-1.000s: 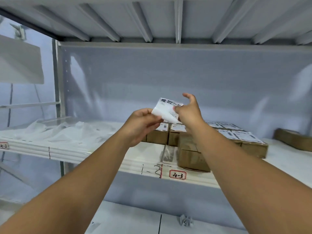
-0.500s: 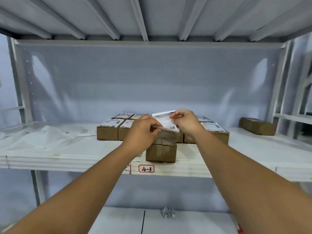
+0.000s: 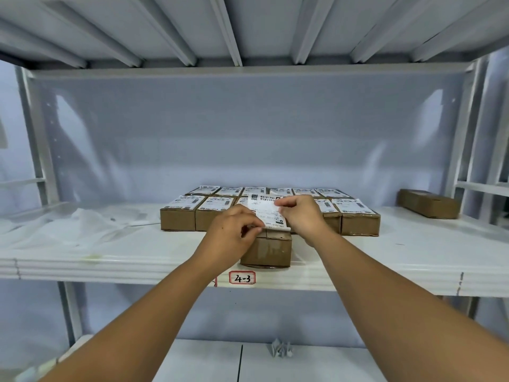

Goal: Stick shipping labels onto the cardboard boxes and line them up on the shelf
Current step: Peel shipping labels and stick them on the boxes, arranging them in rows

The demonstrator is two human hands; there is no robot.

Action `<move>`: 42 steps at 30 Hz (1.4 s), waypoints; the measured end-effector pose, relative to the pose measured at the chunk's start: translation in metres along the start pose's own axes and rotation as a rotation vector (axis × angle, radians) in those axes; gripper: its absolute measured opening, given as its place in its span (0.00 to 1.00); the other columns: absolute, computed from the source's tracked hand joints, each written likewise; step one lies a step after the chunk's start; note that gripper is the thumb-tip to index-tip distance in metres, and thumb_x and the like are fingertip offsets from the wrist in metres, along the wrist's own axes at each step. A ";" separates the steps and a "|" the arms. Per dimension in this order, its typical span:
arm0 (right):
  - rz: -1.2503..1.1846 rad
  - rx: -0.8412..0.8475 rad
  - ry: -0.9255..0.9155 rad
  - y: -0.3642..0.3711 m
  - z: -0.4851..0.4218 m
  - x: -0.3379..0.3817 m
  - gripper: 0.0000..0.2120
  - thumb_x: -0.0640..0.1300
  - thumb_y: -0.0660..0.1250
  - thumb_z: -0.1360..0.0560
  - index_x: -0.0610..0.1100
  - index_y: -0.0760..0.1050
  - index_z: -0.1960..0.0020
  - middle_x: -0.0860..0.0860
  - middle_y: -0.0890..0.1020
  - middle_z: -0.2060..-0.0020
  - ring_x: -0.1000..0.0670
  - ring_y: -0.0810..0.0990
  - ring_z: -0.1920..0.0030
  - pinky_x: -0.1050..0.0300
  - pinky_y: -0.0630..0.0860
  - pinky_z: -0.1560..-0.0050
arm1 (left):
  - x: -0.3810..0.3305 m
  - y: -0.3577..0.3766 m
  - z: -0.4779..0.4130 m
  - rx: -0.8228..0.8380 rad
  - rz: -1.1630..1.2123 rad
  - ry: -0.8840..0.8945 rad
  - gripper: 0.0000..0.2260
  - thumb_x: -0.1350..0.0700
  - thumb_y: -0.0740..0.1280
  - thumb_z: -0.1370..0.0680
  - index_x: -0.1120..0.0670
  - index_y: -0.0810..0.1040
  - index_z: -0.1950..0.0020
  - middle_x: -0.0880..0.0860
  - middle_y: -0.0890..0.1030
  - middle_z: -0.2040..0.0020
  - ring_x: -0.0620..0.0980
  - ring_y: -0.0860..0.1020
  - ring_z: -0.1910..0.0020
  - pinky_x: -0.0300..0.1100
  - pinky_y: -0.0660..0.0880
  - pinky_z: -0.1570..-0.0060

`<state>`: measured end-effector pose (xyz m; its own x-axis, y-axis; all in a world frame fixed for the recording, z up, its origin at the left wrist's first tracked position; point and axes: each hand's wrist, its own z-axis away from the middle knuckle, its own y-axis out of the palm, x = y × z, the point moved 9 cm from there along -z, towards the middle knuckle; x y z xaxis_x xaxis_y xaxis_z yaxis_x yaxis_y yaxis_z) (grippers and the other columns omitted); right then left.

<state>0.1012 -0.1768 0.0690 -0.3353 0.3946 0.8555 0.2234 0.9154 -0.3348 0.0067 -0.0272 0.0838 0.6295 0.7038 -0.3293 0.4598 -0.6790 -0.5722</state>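
On the left of the white shelf (image 3: 413,257) a crumpled sheet of plastic (image 3: 68,227) lies loose, reaching almost to the labelled boxes (image 3: 181,213). Those brown boxes stand in two tight rows at the middle of the shelf, one row behind the other. They touch side to side, and each has a white printed sticker on top.

Your left hand (image 3: 234,232) is just in front of the near row, fingers curled, thumb and forefinger pinching the lower left edge of the label (image 3: 265,210). The label is held up and tilted, printed side towards you. Its bottom edge curls at the top far edge of the box (image 3: 268,249) beneath it. I cannot tell whether the label already touches the cardboard.

That box sits alone in front of the near row, close to the shelf's front lip, and what shows of its top is bare. On the lip just below it is a red-bordered tag (image 3: 242,277) reading 4-3. Farther down, a small crumpled scrap of paper (image 3: 281,348) lies on the lower shelf (image 3: 316,362).

Your right hand (image 3: 303,216) grips the label's upper right edge with its fingers curled over it, and it hides part of the near row. At the far right a lone box (image 3: 428,203) lies well apart from the rows, turned at an angle.
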 end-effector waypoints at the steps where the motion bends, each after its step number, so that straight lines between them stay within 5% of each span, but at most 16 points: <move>1: 0.010 0.006 -0.002 0.001 0.000 -0.001 0.13 0.34 0.63 0.25 0.44 0.82 0.48 0.51 0.81 0.57 0.54 0.75 0.61 0.61 0.71 0.57 | 0.000 0.001 0.001 0.002 -0.014 0.012 0.05 0.60 0.69 0.25 0.55 0.84 0.52 0.48 0.77 0.53 0.45 0.76 0.53 0.30 0.70 0.51; 6: -0.012 0.008 -0.001 0.004 0.002 -0.005 0.12 0.33 0.62 0.24 0.43 0.82 0.48 0.48 0.82 0.45 0.49 0.78 0.45 0.55 0.75 0.43 | 0.001 0.002 0.003 0.029 0.011 0.031 0.06 0.60 0.68 0.24 0.55 0.84 0.50 0.49 0.79 0.52 0.42 0.74 0.51 0.21 0.63 0.51; 14: 0.020 -0.032 -0.030 0.002 0.012 -0.001 0.11 0.34 0.64 0.27 0.43 0.82 0.49 0.51 0.81 0.55 0.53 0.77 0.54 0.63 0.69 0.53 | 0.006 0.006 0.007 0.041 0.012 0.049 0.05 0.62 0.67 0.24 0.57 0.83 0.53 0.50 0.79 0.53 0.46 0.76 0.52 0.28 0.68 0.51; 24: 0.308 0.025 -0.097 0.004 0.017 0.014 0.11 0.36 0.63 0.24 0.41 0.81 0.45 0.48 0.81 0.44 0.53 0.76 0.57 0.64 0.69 0.58 | 0.007 0.007 0.005 0.148 0.061 -0.027 0.05 0.60 0.67 0.23 0.54 0.83 0.53 0.47 0.80 0.53 0.44 0.76 0.52 0.36 0.72 0.49; 31: 0.520 0.126 -0.110 0.010 0.016 0.021 0.11 0.37 0.62 0.23 0.40 0.83 0.48 0.48 0.83 0.47 0.51 0.76 0.59 0.64 0.70 0.66 | 0.006 0.009 0.002 0.235 -0.105 -0.018 0.07 0.55 0.64 0.22 0.49 0.82 0.50 0.45 0.82 0.52 0.45 0.76 0.51 0.42 0.72 0.49; 37: 0.663 0.194 -0.103 0.019 0.013 0.023 0.12 0.39 0.61 0.23 0.43 0.82 0.46 0.47 0.80 0.42 0.47 0.75 0.40 0.60 0.70 0.41 | 0.011 0.009 0.000 0.305 -0.100 -0.097 0.06 0.51 0.66 0.23 0.46 0.82 0.51 0.43 0.81 0.53 0.38 0.74 0.54 0.34 0.71 0.53; 39: 0.731 0.214 -0.111 0.019 0.011 0.020 0.12 0.39 0.60 0.23 0.44 0.82 0.46 0.46 0.78 0.40 0.46 0.69 0.35 0.52 0.63 0.31 | 0.013 0.009 0.002 0.320 0.019 -0.143 0.07 0.49 0.67 0.24 0.48 0.83 0.53 0.43 0.82 0.53 0.39 0.77 0.51 0.40 0.74 0.47; 42: 0.716 0.224 -0.121 0.019 0.008 0.015 0.13 0.41 0.59 0.22 0.42 0.82 0.47 0.45 0.77 0.39 0.47 0.67 0.34 0.50 0.54 0.27 | 0.016 0.010 0.000 0.327 0.063 -0.175 0.10 0.46 0.66 0.23 0.50 0.83 0.56 0.46 0.83 0.55 0.39 0.77 0.57 0.43 0.74 0.55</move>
<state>0.0929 -0.1530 0.0728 -0.2790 0.8924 0.3546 0.2375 0.4219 -0.8750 0.0213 -0.0228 0.0729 0.5204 0.7069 -0.4790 0.1812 -0.6396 -0.7470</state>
